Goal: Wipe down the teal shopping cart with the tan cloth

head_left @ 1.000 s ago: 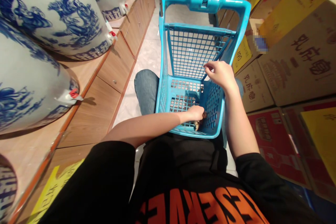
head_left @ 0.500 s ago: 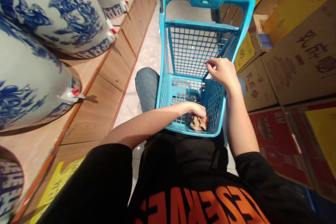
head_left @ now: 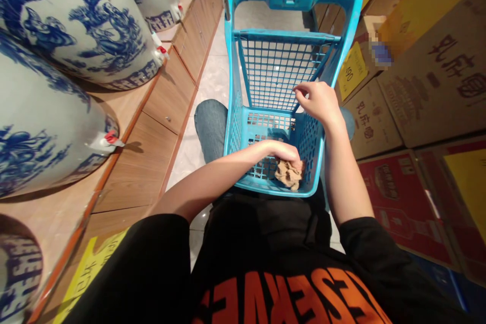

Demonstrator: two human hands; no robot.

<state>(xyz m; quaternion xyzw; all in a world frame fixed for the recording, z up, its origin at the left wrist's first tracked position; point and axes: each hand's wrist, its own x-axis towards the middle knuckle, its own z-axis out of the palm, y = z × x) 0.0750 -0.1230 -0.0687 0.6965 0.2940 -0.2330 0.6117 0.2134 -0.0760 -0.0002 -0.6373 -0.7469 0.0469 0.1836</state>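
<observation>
A light blue plastic shopping basket [head_left: 243, 126] with a tall handle stands between my knees. My left hand [head_left: 279, 152] reaches down inside it, fingers closed on a crumpled brown cloth [head_left: 289, 174] near the basket's near wall. Higher up, my right hand [head_left: 319, 104] rests on the basket's right rim, its fingers curled in a pinch against the mesh; what they pinch is hidden.
Large blue-and-white ceramic jars [head_left: 98, 25] with small taps sit on wooden cabinets [head_left: 167, 91] to the left. Stacked cardboard cartons [head_left: 429, 76] line the right. A narrow pale tiled aisle [head_left: 216, 76] runs ahead between them.
My left hand has lifted slightly out of the basket's bottom, bringing the brown cloth more into view. My right hand has stayed on the rim.
</observation>
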